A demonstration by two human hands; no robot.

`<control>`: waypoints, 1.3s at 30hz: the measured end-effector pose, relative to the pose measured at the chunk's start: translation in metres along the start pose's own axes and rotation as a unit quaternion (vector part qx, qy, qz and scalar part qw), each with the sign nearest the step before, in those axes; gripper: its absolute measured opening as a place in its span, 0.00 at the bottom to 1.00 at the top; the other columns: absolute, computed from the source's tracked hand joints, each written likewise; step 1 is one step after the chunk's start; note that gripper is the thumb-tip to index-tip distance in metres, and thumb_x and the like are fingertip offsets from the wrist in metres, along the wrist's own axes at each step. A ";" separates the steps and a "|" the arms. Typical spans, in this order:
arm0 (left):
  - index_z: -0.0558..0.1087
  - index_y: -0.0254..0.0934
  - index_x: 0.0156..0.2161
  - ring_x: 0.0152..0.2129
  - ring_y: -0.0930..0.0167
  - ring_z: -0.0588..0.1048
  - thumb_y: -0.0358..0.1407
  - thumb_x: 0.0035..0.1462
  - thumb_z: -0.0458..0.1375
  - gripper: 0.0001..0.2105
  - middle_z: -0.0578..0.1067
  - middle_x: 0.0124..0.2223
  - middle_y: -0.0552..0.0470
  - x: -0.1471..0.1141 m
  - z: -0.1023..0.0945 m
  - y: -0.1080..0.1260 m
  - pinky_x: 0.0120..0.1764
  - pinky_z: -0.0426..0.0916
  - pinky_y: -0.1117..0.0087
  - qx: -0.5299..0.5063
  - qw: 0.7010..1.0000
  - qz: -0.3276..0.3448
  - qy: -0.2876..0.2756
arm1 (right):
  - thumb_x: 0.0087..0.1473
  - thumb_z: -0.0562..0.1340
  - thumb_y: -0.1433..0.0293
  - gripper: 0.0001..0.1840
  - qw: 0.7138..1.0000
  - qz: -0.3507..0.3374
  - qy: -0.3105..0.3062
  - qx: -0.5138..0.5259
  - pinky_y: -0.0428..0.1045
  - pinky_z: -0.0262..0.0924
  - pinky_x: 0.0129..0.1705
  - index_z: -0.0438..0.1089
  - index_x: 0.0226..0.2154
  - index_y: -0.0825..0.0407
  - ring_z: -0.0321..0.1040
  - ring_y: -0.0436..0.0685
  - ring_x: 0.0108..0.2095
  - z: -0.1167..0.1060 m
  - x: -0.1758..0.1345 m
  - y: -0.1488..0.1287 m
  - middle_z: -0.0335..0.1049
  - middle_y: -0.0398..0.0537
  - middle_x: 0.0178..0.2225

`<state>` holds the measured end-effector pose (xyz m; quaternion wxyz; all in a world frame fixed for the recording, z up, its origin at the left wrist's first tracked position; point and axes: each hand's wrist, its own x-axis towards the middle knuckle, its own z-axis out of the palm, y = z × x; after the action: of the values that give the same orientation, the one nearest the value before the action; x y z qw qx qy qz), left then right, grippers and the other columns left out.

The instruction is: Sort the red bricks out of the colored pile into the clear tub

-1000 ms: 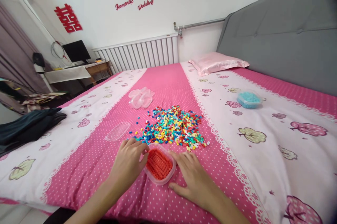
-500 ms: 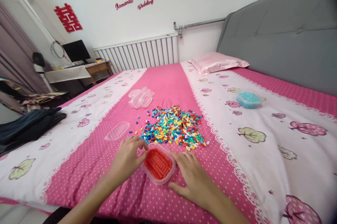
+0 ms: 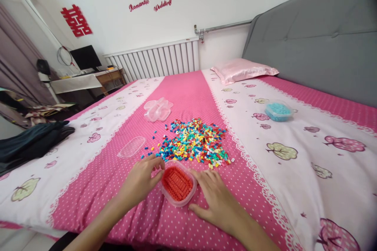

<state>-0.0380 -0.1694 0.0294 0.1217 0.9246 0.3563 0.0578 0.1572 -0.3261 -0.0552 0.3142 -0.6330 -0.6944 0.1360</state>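
Observation:
A clear plastic tub [image 3: 192,193] sits on the bedspread in front of me, lined with red bricks [image 3: 177,183] in neat rows. My left hand [image 3: 145,177] is at its upper left rim, fingers curved, with a gap between thumb and forefinger; nothing shows between them. Along the tub's right side rests my right hand [image 3: 216,198], fingers stretched out and thumb apart, fingertips by the rim. Just beyond the tub spreads a loose pile of small coloured toy bricks [image 3: 193,141].
A clear oval lid [image 3: 132,147] lies left of the pile. Farther back is a clear plastic tray with rounded compartments [image 3: 158,109]. A tub of light blue pieces [image 3: 278,111] stands to the right. Dark clothing [image 3: 32,141] lies at far left, a pink pillow [image 3: 244,71] by the headboard.
My left hand has shifted very slightly down and left at the rim. The right hand and the tub look almost unmoved.

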 end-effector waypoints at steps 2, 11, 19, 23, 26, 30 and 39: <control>0.72 0.38 0.36 0.35 0.64 0.73 0.35 0.61 0.50 0.09 0.74 0.36 0.49 0.000 0.000 -0.001 0.38 0.62 0.65 0.002 1.000 0.006 -0.001 | 0.53 0.67 0.62 0.41 1.000 -0.001 0.003 0.002 0.65 0.53 0.59 0.54 0.64 0.52 0.59 0.67 0.54 0.000 0.000 0.000 0.66 0.55 0.54; 0.69 0.38 0.36 0.32 0.66 0.71 0.35 0.61 0.47 0.09 0.72 0.36 0.49 0.001 0.002 -0.001 0.37 0.64 0.65 -0.030 0.999 0.012 -0.013 | 0.53 0.67 0.61 0.41 1.000 0.003 0.002 0.008 0.65 0.52 0.60 0.54 0.64 0.51 0.59 0.67 0.54 0.000 -0.002 0.000 0.65 0.54 0.55; 0.69 0.38 0.34 0.31 0.67 0.72 0.35 0.59 0.48 0.08 0.71 0.35 0.49 0.004 0.008 -0.005 0.36 0.67 0.65 -0.066 0.998 0.002 -0.005 | 0.52 0.67 0.62 0.40 1.000 0.000 -0.001 0.012 0.64 0.52 0.59 0.54 0.64 0.51 0.59 0.66 0.54 -0.001 0.000 0.001 0.65 0.55 0.55; 0.69 0.37 0.33 0.30 0.69 0.72 0.35 0.58 0.49 0.08 0.71 0.35 0.49 0.003 0.008 -0.005 0.35 0.68 0.67 -0.079 0.997 -0.001 0.003 | 0.52 0.67 0.63 0.40 1.000 0.000 0.001 0.012 0.64 0.53 0.58 0.54 0.64 0.50 0.59 0.66 0.53 -0.002 0.000 -0.001 0.66 0.54 0.55; 0.71 0.37 0.33 0.30 0.68 0.73 0.34 0.57 0.50 0.08 0.72 0.35 0.49 0.004 0.008 -0.006 0.35 0.68 0.66 -0.078 0.997 -0.004 0.003 | 0.52 0.67 0.63 0.40 1.000 -0.002 0.006 0.010 0.64 0.53 0.59 0.53 0.64 0.49 0.60 0.65 0.53 -0.002 0.000 -0.001 0.66 0.53 0.55; 0.72 0.37 0.33 0.30 0.68 0.74 0.33 0.56 0.50 0.08 0.73 0.35 0.49 0.007 0.009 -0.007 0.36 0.68 0.66 -0.077 0.997 -0.005 0.005 | 0.52 0.67 0.63 0.40 1.000 -0.002 0.005 0.007 0.64 0.53 0.58 0.54 0.64 0.49 0.60 0.65 0.53 -0.002 0.000 0.000 0.66 0.53 0.54; 0.73 0.36 0.33 0.30 0.68 0.74 0.35 0.56 0.50 0.10 0.73 0.35 0.48 0.005 0.009 -0.006 0.35 0.69 0.66 -0.088 0.996 -0.007 0.020 | 0.52 0.67 0.63 0.39 1.000 -0.004 0.007 0.007 0.63 0.53 0.59 0.54 0.63 0.50 0.59 0.65 0.53 -0.001 -0.001 0.000 0.66 0.54 0.54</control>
<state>-0.0362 -0.1633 0.0191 0.1957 0.9065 0.3588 0.1059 0.1576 -0.3269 -0.0541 0.3239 -0.6293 -0.6935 0.1348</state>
